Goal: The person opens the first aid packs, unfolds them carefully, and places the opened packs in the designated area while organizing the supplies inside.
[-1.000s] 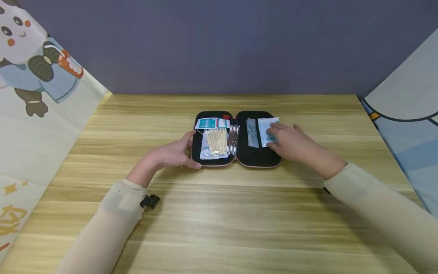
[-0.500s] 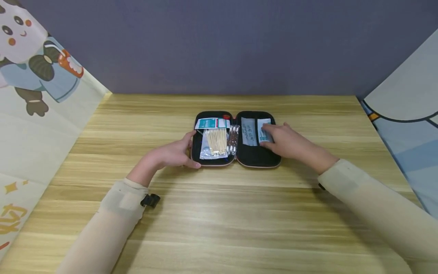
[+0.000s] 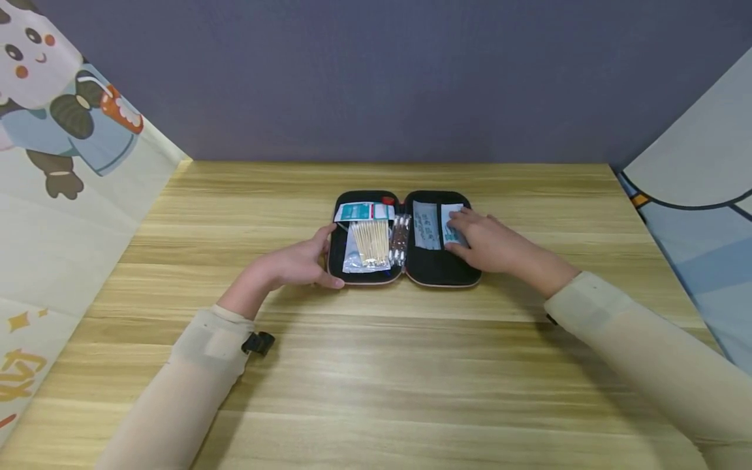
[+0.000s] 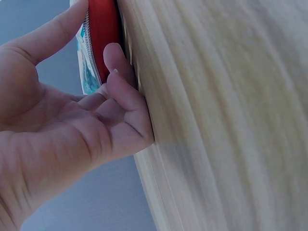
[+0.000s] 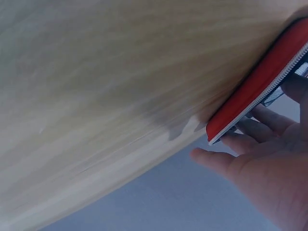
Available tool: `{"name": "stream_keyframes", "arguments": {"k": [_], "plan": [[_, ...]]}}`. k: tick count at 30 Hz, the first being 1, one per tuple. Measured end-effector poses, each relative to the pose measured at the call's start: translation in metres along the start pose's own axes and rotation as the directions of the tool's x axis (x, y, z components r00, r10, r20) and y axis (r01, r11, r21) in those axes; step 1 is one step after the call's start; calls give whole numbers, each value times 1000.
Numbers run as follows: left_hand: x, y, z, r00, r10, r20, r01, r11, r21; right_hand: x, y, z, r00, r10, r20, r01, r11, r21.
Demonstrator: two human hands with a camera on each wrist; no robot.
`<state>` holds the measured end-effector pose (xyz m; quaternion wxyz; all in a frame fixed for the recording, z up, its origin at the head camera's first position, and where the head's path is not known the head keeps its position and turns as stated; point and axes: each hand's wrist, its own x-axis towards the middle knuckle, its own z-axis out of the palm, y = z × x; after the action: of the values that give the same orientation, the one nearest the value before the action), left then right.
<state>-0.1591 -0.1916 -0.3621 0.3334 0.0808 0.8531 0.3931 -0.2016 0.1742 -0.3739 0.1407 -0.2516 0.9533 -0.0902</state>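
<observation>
A small red zip case [image 3: 443, 269] with black lining lies unfolded on the wooden table. My left hand [image 3: 299, 263] grips its left side, the thumb at the near corner and a finger at the far edge. In the left wrist view several fingers curl against the red side wall. Over the right half, my right hand [image 3: 490, 241] rests its outstretched fingers on a white packet [image 3: 451, 214], covering its right part. A black strip separates that packet from a second pale packet [image 3: 426, 225]. The left half holds a bag of cotton swabs [image 3: 371, 243] and a teal-and-white packet [image 3: 355, 211].
Brown-filled swabs in clear wrapping [image 3: 401, 240] lie along the fold, and a small red item [image 3: 388, 200] sits at the back of the left half. Behind the wooden table [image 3: 376, 365] stands a dark grey-blue panel [image 3: 376, 78].
My right hand has shifted slightly left, and the packets under it have slid left with it, showing more of the pale one. The left hand stays where it was.
</observation>
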Motion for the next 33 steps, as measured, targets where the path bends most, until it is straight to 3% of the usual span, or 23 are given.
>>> {"name": "stream_keyframes", "arguments": {"k": [5,10,14,18,26,33], "plan": [[0,4,1,1000,-2,-5,2,1000,5,-2,-1,-7,1000,4,0,-4,999,-32],[3,6,1,1000,9,-2,-9,1000,3,2,-14,-29,998,-41,-39,39,999,-35],[4,9,-2,1000,17,-7,-17,1000,14,17,-31,-41,988,-94,-125,94,996,-1],[3,12,-6,1000,21,-13,-21,1000,18,36,-52,-46,982,-120,-143,125,992,25],[4,10,-6,1000,9,0,-9,1000,2,70,-85,-31,973,-218,-78,214,975,-56],[2,0,-1,1000,-9,7,9,1000,-6,78,-99,-17,955,-281,-95,265,952,-153]]}}
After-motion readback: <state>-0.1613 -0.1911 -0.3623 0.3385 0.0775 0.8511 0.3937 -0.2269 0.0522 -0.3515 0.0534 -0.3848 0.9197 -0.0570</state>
